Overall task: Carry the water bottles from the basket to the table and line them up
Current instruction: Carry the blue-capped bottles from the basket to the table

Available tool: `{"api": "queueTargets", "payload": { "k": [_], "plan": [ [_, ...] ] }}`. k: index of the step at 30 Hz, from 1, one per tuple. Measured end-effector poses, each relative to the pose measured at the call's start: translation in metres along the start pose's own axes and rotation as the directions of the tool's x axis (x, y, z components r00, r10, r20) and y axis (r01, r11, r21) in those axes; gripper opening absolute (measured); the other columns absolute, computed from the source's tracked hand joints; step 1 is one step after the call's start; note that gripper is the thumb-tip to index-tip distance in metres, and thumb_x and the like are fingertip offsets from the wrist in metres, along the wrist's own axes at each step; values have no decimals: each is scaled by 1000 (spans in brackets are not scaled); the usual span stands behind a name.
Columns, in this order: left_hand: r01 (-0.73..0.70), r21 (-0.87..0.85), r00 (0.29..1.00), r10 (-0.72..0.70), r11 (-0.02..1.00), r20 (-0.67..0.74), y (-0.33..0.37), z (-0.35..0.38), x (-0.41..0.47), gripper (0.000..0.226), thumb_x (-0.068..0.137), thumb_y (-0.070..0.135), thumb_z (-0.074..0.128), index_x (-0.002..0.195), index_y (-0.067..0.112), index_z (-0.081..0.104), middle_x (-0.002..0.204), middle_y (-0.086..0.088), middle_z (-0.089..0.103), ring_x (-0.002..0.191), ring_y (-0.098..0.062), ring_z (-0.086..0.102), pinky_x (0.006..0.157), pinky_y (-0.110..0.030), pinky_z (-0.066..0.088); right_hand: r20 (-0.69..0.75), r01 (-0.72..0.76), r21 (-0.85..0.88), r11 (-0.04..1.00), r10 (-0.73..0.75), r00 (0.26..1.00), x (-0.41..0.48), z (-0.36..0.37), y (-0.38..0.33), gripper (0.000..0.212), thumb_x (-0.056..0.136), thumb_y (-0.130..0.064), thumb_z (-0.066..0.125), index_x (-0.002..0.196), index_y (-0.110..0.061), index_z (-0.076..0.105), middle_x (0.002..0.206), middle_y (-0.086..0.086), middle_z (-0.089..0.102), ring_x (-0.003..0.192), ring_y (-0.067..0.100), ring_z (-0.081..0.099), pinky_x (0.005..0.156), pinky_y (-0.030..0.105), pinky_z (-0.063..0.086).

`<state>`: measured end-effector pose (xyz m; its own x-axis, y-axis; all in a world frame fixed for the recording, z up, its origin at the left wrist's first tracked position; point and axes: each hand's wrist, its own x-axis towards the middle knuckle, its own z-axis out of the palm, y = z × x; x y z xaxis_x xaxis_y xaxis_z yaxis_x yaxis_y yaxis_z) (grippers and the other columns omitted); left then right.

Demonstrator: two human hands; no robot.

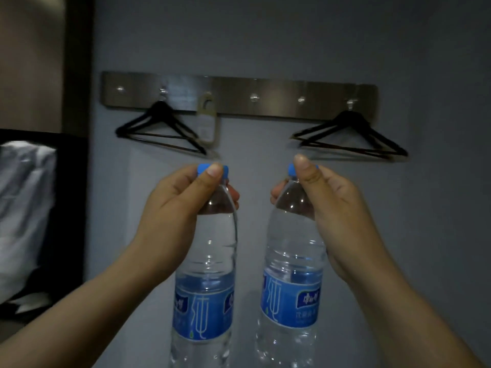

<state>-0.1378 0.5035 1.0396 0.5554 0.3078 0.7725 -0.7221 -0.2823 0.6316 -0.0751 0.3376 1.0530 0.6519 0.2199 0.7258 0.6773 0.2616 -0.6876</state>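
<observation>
Two clear water bottles with blue caps and blue labels hang upright in the air before a grey wall. My left hand (175, 203) grips the left bottle (204, 288) around its neck, thumb over the cap. My right hand (326, 205) grips the right bottle (292, 282) the same way. The bottles are side by side, a small gap apart. Their bottoms run off the lower edge of the view. Neither basket nor table is in sight.
A metal hook rail (239, 95) is fixed to the wall above the bottles. Black hangers (159, 131) hang at its left and more (350, 136) at its right; a paper tag (208, 120) hangs between. A dark frame with white cloth (24, 208) fills the left.
</observation>
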Motion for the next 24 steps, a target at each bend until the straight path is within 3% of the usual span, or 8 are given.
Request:
{"api": "queueTargets", "payload": {
  "k": [5,9,15,21,24],
  "plan": [
    [-6,41,995,10,999,-103,-8,-79,11,36,80,35,62,85,-1,64,73,-10,71,71,-25,68,69,-27,58,112,-10,99,995,-1,994,19,86,28,36,75,-51,54,81,-16,64,75,4,74,73,18,71,74,28,57],
    [-5,97,982,23,995,-189,-16,-126,19,37,77,34,51,87,1,64,73,-11,71,69,-20,69,61,-17,55,204,-24,188,982,-15,979,38,143,51,45,76,-51,53,85,-9,65,75,4,74,74,17,71,73,25,56],
    [19,260,955,59,965,-291,-39,-187,30,24,83,37,59,79,14,67,73,-5,73,72,-19,70,66,-21,57,322,-47,331,942,-66,944,66,215,94,39,77,-50,53,80,-13,65,74,4,74,74,16,71,77,29,57],
    [43,437,931,123,898,-344,-54,-229,48,39,83,37,52,84,-1,64,76,-11,71,69,-24,67,67,-28,57,450,-84,443,892,-141,882,103,280,134,44,82,-50,51,81,-9,68,75,3,74,72,12,70,69,23,54],
    [75,555,907,175,829,-383,-60,-250,55,45,85,38,49,90,-5,61,81,-16,70,75,-27,68,70,-26,58,519,-112,509,854,-201,831,116,316,151,48,81,-50,49,88,-5,67,78,4,74,76,12,71,74,21,56]
  ]
}}
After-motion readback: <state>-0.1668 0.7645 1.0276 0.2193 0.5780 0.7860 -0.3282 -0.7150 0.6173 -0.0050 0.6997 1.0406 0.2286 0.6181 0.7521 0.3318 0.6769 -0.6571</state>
